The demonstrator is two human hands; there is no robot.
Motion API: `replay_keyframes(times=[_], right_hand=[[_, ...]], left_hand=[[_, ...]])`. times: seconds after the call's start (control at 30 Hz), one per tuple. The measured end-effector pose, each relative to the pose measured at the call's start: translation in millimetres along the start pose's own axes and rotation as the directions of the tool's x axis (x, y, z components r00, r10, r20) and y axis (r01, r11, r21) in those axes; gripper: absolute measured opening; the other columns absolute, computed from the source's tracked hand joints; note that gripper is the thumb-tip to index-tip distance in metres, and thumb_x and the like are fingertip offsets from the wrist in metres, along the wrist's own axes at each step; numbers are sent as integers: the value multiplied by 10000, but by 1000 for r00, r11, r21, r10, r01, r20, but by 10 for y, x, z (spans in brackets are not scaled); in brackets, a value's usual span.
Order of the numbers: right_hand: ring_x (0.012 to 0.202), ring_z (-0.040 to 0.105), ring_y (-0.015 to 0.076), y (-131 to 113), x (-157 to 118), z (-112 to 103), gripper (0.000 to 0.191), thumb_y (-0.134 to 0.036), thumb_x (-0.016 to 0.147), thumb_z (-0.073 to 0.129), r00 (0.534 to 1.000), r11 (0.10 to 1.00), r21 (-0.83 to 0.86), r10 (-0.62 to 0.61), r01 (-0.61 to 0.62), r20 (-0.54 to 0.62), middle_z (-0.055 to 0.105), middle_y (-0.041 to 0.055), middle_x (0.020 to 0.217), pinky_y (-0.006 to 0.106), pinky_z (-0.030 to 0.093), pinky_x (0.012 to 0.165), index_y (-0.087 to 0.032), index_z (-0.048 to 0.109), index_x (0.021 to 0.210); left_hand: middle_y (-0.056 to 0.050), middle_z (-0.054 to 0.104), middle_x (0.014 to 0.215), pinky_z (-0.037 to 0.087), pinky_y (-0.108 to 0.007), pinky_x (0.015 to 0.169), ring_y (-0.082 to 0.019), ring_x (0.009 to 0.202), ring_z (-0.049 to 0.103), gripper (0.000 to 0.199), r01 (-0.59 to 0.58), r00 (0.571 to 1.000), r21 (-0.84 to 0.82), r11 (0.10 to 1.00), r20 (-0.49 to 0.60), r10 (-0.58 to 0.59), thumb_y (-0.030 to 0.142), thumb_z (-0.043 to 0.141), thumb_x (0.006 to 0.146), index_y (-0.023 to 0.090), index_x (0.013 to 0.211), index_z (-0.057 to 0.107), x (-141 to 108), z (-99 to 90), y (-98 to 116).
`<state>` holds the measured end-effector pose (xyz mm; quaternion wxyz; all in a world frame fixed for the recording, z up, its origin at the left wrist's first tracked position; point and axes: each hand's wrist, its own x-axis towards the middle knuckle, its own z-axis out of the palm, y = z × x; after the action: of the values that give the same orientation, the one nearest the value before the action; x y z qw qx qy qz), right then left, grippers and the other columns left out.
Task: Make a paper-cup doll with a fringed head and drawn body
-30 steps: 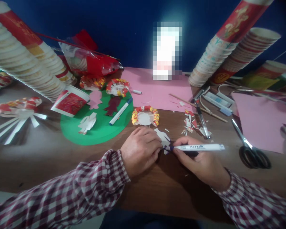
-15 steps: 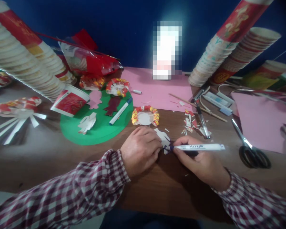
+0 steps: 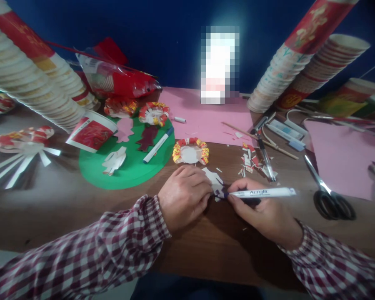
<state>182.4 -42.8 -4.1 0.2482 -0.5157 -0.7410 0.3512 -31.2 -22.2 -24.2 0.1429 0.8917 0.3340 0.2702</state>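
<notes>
There are two markers point(image 3: 262, 193), two pink sheets point(image 3: 200, 120), at least four cut-outs point(image 3: 213, 178) and one pair of scissors point(image 3: 328, 195).

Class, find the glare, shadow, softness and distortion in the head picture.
Head view: glare from a pixelated bright patch against the blue backdrop; head view: shadow on the table below the right hand; head view: right sleeve soft towards the corner; head view: cup stacks splayed outward, probably lens distortion.
</notes>
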Motion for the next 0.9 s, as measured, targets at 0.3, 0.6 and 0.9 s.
replay_keyframes(times=[0.3, 0.6, 0.9], right_hand=[[566, 546, 109, -24, 8, -6, 64, -249, 844, 550, 1000, 1000, 12, 13, -13, 1, 617, -20, 670, 207, 440, 512, -200, 589, 829], [522, 512, 89, -50, 7, -10, 54, -231, 831, 560, 1000, 1000, 18, 1, -1, -2, 590, -35, 627, 191, 414, 477, -192, 593, 813], [521, 525, 97, -55, 2, -9, 55, -234, 820, 563, 1000, 1000, 14, 2, -2, 0, 600, -30, 619, 201, 420, 475, -194, 594, 796]], left_hand=[[-43, 658, 934, 433, -404, 910, -212, 977, 548, 136, 6, 1000, 1, 1000, 10, -6, 153, 506, 855, 159, 891, 637, -6, -6, 5], [-44, 659, 929, 435, -399, 913, -209, 978, 550, 136, 8, 1000, 9, 1000, -1, -8, 147, 511, 850, 157, 886, 642, -5, -5, 5], [-50, 661, 926, 438, -406, 907, -214, 972, 553, 144, 6, 1000, 16, 1000, 4, -6, 153, 500, 860, 156, 883, 642, 2, -11, 9]])
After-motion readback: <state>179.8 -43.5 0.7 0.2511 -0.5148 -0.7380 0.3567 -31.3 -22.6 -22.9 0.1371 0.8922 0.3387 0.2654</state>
